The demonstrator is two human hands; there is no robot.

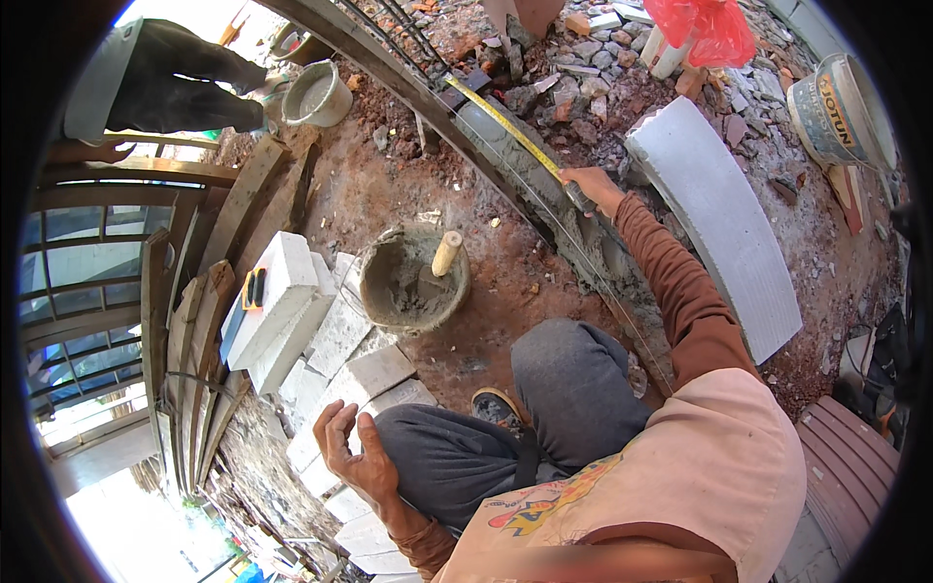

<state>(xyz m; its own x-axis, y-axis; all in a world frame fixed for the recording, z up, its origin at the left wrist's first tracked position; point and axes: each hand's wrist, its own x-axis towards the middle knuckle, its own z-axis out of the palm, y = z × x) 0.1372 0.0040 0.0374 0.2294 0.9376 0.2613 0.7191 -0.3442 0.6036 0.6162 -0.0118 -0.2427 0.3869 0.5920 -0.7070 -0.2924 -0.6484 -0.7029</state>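
Note:
My right hand [595, 188] grips a tape measure, whose dark case shows only in part under the fingers. Its yellow blade [505, 124] runs out up and to the left, along a mortar-covered strip [573, 228], toward some thin rods [413, 34]. Beside that strip stretches a thin string [622, 303]. My left hand [358, 455] hovers near my knee with fingers apart and slightly curled, holding nothing. Pale blocks [364, 374] lie beyond it. A bucket of mortar [413, 282] with a wooden handle [447, 254] sticking out stands on the soil between my hands.
A long white block [719, 219] lies right of my forearm. Rubble [583, 83], a red plastic bag [705, 34] and a white bucket [841, 112] are at the far right. A handsaw [255, 289] rests on stacked blocks. Another person [175, 78] stands far left, near timber planks [194, 340].

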